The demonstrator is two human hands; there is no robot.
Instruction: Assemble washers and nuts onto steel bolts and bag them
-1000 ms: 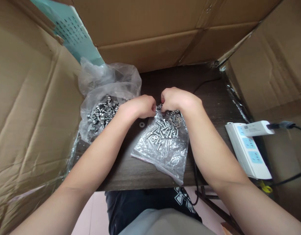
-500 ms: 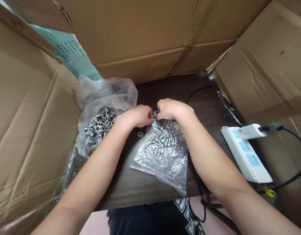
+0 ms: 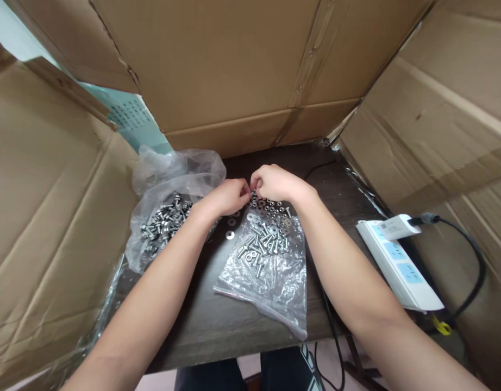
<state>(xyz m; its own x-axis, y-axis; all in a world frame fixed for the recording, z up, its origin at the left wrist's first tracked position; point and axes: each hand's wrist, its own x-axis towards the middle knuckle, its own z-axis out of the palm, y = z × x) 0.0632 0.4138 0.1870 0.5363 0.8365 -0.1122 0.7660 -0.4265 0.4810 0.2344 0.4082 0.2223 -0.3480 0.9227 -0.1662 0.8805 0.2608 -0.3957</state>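
My left hand (image 3: 231, 196) and my right hand (image 3: 275, 183) meet at the far end of a flat clear zip bag (image 3: 270, 293), fingertips pinched and almost touching. A small metal piece shows between the fingertips; its kind is too small to tell. On the bag lie loose silver bolts (image 3: 269, 241), with nuts (image 3: 272, 208) and flat washers (image 3: 251, 216) nearer my hands. Left of my left hand, an opened plastic bag (image 3: 133, 247) holds a heap of bolts fitted with washers or nuts (image 3: 167, 220), partly covered by my forearm.
A few flat washers (image 3: 230, 235) lie on the dark table (image 3: 185, 331) between the bags. At right is a white power strip (image 3: 401, 266) with a plugged-in adapter (image 3: 395, 227) and black cable (image 3: 474, 250). Cardboard walls (image 3: 234, 65) enclose the back and sides.
My hands have come closer together, their fingertips now almost touching. My right hand has turned slightly, uncovering more nuts. The camera view has shifted a little.
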